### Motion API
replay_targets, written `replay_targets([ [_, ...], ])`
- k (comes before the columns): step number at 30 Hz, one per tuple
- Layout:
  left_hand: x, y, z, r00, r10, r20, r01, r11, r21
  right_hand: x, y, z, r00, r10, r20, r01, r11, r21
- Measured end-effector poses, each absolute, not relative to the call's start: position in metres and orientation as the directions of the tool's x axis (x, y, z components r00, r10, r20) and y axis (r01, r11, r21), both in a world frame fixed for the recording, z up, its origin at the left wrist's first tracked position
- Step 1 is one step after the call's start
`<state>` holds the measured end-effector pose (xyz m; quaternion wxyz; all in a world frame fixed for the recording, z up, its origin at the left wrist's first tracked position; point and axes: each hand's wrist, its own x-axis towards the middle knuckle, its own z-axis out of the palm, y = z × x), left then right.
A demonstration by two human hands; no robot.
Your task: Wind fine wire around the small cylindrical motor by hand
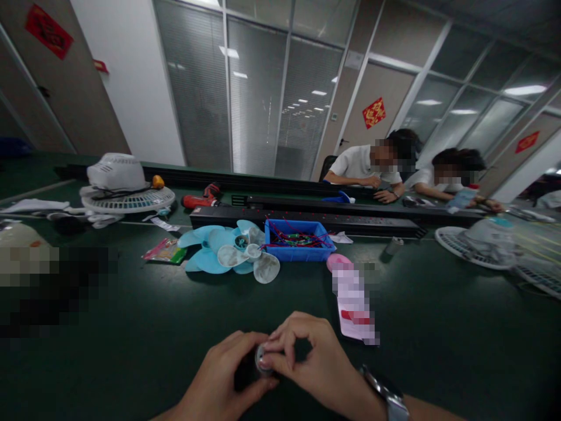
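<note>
Head view: we pinch a small round grey metal part (264, 358) with both our left hand (223, 374) and right hand (313, 362), near the dark green table (131, 327) edge; blue plastic fan blades (219, 248) lie far off.

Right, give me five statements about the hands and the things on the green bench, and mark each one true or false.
1. Both hands meet on a small round silver-and-black part. True.
2. The right hand wears a metal-banded wristwatch. True.
3. The blue plastic bin of red and green wires lies behind the light blue plastic fan blades and to their left. False: it sits to their right.
4. The red cordless screwdriver is in the left hand. False: it lies far back on the bench, beside the white round fan grille.
5. Two other people sit at the far side of the bench. True.
</note>
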<state>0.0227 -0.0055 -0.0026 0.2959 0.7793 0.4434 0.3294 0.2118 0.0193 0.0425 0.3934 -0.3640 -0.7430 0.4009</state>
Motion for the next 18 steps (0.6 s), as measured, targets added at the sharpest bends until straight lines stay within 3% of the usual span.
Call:
replay_targets([
  [4,0.023,-0.005,-0.003,0.387,0.887,0.252,0.512,-0.433,0.742,0.212,0.02,0.047,-0.458,0.804,0.379,0.209,0.512,-0.833],
  [18,0.023,-0.004,-0.003,0.375,0.897,0.235,0.53,-0.415,0.739,0.215,0.018,0.052,-0.516,0.774,0.365,0.198,0.523,-0.829],
])
